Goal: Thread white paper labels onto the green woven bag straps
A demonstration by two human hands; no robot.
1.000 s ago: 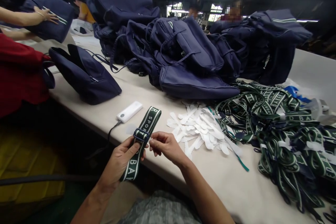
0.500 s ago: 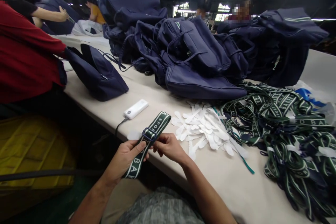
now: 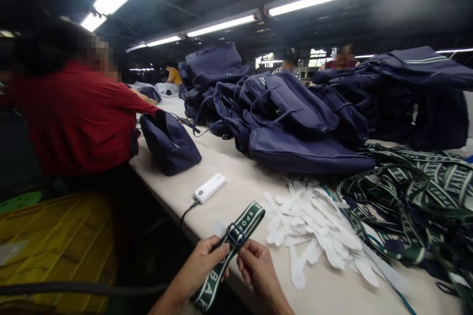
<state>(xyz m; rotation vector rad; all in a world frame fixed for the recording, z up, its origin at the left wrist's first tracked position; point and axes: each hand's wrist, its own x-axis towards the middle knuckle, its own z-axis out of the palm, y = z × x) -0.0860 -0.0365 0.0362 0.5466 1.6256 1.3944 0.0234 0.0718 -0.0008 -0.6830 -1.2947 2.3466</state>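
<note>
My left hand (image 3: pixel 202 267) is closed on a folded green webbing strap (image 3: pixel 212 283) with white stripes and lettering, its thumb lying across the front. A dark blue slide buckle (image 3: pixel 235 234) sits on the strap just above that thumb. At the strap's right edge is my right hand (image 3: pixel 260 268), its fingers curled in a pinch; whatever lies between them is hidden. From behind the strap, a pale white tab (image 3: pixel 219 228) sticks out to the left. Loose white strips (image 3: pixel 314 229) lie heaped right of my hands.
Many similar straps (image 3: pixel 402 192) are piled at the right. Navy bags (image 3: pixel 295 108) are stacked at the back, and one navy bag (image 3: pixel 170 145) stands left beside a person in red (image 3: pixel 81 118). A white corded device (image 3: pixel 210 188) lies near the table edge. Yellow crate (image 3: pixel 59 246) lower left.
The view has tilted up, so the scene sits lower and ceiling lights show. Both hands keep their places at the strap; my right fingers have curled in closer at its edge.
</note>
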